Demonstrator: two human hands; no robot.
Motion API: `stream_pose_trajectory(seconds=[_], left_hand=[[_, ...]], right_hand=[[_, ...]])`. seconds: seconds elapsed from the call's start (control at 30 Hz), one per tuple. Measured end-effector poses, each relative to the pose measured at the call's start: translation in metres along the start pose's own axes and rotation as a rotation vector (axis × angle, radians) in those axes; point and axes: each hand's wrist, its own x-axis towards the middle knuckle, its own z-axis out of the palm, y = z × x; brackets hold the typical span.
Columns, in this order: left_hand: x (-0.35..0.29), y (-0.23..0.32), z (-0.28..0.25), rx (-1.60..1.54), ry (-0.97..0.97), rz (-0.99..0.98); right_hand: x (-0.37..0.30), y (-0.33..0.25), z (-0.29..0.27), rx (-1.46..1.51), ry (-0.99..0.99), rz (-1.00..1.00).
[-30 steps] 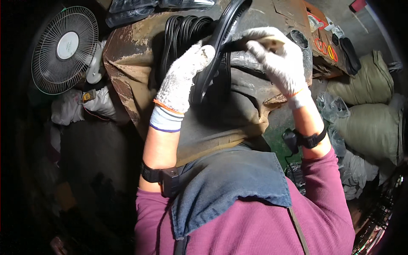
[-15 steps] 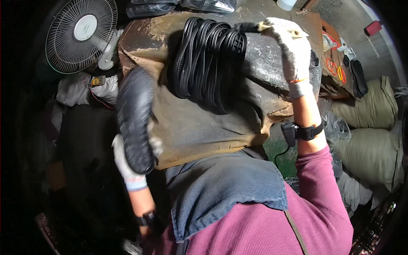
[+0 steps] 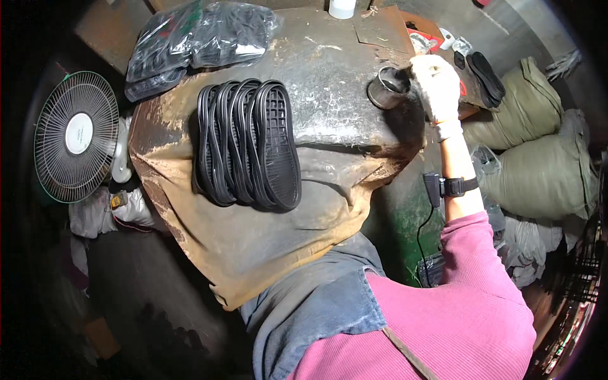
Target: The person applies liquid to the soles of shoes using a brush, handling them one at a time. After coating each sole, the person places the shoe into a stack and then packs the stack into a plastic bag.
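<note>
My right hand [image 3: 437, 88], in a white knit glove, is at the right side of the work surface, beside a small dark round pot [image 3: 388, 87]. Its fingers are curled, and whatever they hold is hidden. My left hand is out of view. Several black shoe soles [image 3: 278, 152] stand in an overlapping row on the cloth-covered table [image 3: 253, 244], left of the pot. The nearest one shows a grid pattern at its upper end.
Clear plastic bags of dark items [image 3: 228, 38] lie at the back left. A fan [image 3: 79, 134] stands left of the table. At the right are dark soles [image 3: 486, 76] and stuffed green sacks [image 3: 538, 177]. A white container [image 3: 342, 7] sits at the far edge.
My left hand, which held a black sole, has left the view with it. My right hand, earlier with a dark-bristled brush, is now beside the pot. The view has shifted.
</note>
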Motion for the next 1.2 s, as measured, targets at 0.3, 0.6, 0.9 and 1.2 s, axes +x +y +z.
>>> stream_pose_trajectory(seconds=[0.3,0.6,0.9,1.2], left_hand=[[-0.207,-0.265,0.390,0.984,-1.833,0.762],[-0.309,-0.422,0.441,1.027,-2.462,1.930],[-0.320,-0.389,0.481,0.913,-2.717,1.833],[-0.298,-0.333,0.552,0.930,-2.243,0.853]], right_hand=[[-0.024,0.047,0.036,-0.261,-0.210,-0.175],[-0.028,0.045,0.030,-0.113,-0.168,-0.031],[-0.043,0.060,0.009,0.180,0.007,0.086],[-0.058,0.075,0.031,0.662,0.228,0.419]])
